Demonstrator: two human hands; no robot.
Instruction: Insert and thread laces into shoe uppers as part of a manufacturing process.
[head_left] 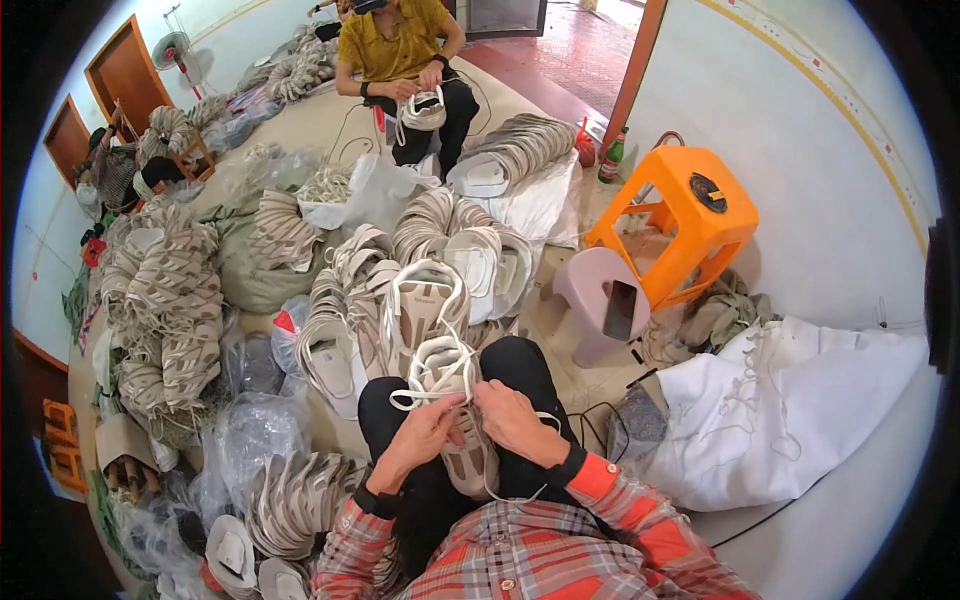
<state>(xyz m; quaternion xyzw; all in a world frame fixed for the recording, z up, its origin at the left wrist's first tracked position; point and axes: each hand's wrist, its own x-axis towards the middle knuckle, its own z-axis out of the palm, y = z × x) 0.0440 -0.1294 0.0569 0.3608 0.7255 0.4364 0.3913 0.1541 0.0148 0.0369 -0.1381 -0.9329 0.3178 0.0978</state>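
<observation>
A beige and brown shoe upper (466, 468) rests on my lap between my dark-trousered knees, its opening facing away from me. White shoelace (408, 401) is threaded at its top and loops out to the left. Over the lacing, my left hand (428, 432) is closed with its fingertips pinched on the lace. Close beside it on the right, my right hand (516, 424) is closed too, thumb and fingers gripping the lace. A loose lace end trails below my right hand. Just beyond lies another laced upper (426, 305) against stacked uppers.
Stacked shoe uppers (175, 310) and plastic bags (255, 440) cover the left floor. On the right stand an orange stool (690, 200), a pale low stool (585, 290) bearing a phone (620, 308), and a white sack (770, 420). Opposite, a co-worker (400, 45) handles an upper.
</observation>
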